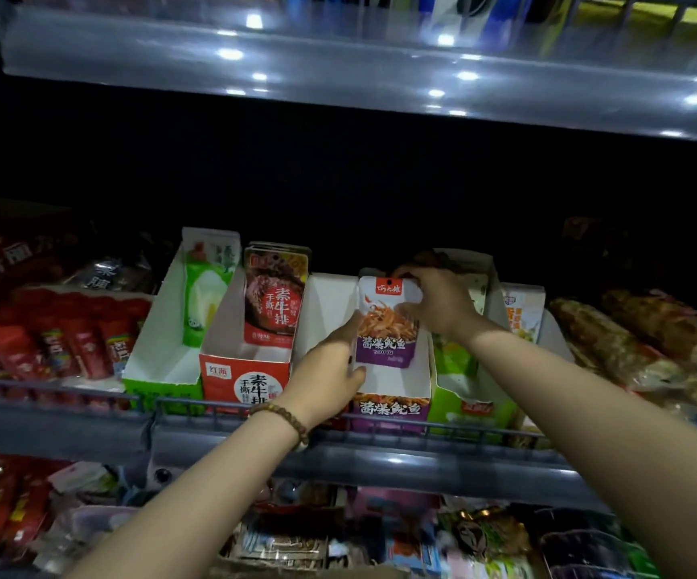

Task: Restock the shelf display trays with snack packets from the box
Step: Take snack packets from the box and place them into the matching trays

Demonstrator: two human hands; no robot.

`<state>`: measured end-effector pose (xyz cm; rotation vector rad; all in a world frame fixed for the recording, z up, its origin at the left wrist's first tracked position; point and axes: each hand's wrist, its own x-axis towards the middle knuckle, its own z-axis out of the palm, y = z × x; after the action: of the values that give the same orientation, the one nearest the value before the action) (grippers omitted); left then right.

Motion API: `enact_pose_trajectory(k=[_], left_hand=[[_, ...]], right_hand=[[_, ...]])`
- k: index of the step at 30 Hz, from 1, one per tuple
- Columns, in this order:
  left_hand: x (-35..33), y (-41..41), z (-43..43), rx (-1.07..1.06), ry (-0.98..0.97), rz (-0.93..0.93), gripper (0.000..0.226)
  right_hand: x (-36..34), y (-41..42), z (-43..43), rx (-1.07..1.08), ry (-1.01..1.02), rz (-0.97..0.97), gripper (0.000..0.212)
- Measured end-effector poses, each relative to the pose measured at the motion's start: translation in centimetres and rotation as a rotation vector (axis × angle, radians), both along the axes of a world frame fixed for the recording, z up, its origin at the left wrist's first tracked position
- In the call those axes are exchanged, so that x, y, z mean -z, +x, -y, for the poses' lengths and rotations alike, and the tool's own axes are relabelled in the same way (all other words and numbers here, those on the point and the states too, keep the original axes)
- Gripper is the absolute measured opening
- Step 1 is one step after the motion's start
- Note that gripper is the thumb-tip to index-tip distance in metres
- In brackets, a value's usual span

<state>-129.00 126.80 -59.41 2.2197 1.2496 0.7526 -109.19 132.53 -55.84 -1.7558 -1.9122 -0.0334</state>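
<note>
The purple snack packet [386,323] stands upright in its display tray [392,409], top right corner pinched by the right hand [434,302] with curled fingers, lower left edge gripped by the left hand [330,365]

The shelf [380,459] holds cardboard display trays [243,380] between loose packets [67,348].

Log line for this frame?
step: seating purple-and-white squid snack packet in purple cardboard display tray | left hand: pinches packet's lower left corner | right hand: grips its top right | state: not released
</note>
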Motion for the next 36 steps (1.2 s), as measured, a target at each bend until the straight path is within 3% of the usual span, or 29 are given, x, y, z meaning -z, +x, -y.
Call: enact_pose_trajectory(k=[6,15,26,28,32,34,36], left_hand=[[-0.6,-0.3,1.1,-0.025,0.02,-0.033,0.076],[-0.9,-1.7,6.1,-0.044,0.157,-0.078,0.066],[8.8,-7.6,16.5,-0.041,0.093,-0.188,0.065],[11.0,-8.8,18.6,-0.031,0.042,-0.245,0.072],[15.6,-10.2,20.7,-0.04,-0.11,-0.341,0.107],[17.5,-10.5,21.1,-0.059,-0.209,-0.358,0.116],[18.2,-10.4,21.7,-0.07,-0.28,-0.366,0.109]], right_hand=[[0.6,0.5,0.9,0.02,-0.009,-0.004,0.066],[0.3,-2.2,11.2,-0.082,-0.059,-0.007,0.053],[9.6,-5.4,25.1,-0.304,-0.238,-0.076,0.053],[12.0,-5.8,27.1,-0.308,-0.307,-0.118,0.047],[17.5,-6.3,29.0,-0.24,-0.585,-0.221,0.038],[20.1,-6.7,28.8,-0.154,-0.725,-0.379,0.033],[22.2,-7.7,28.7,-0.027,-0.814,-0.593,0.029]])
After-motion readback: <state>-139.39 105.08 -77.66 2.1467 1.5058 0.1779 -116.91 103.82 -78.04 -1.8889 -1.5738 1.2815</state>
